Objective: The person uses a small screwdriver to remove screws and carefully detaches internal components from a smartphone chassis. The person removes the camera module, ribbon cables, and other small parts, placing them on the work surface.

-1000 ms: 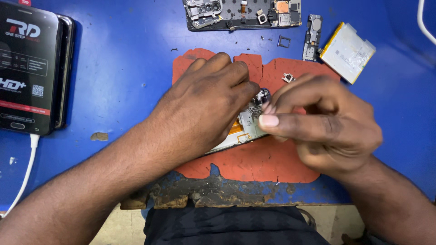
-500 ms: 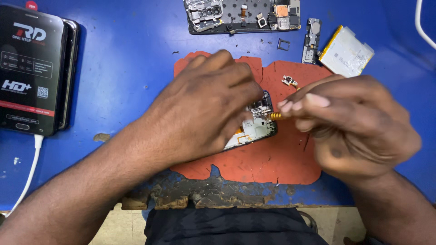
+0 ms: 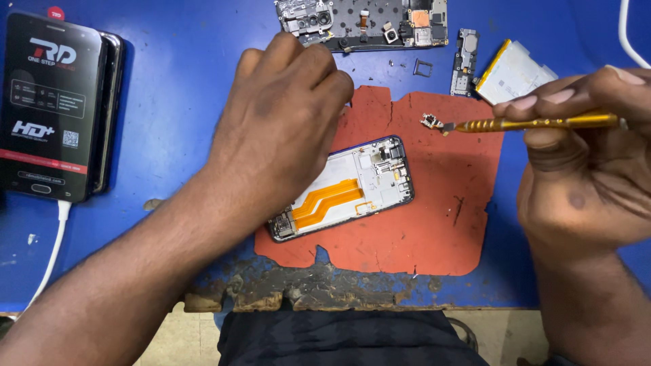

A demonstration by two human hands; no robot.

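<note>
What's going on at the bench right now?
A person is working on an opened phone frame lying on a red mat on the blue table. The right hand holds a gold screwdriver, its tip at a small loose part on the mat. The left hand hovers above the frame's upper left, holding nothing visible. A battery and another disassembled board lie behind.
</note>
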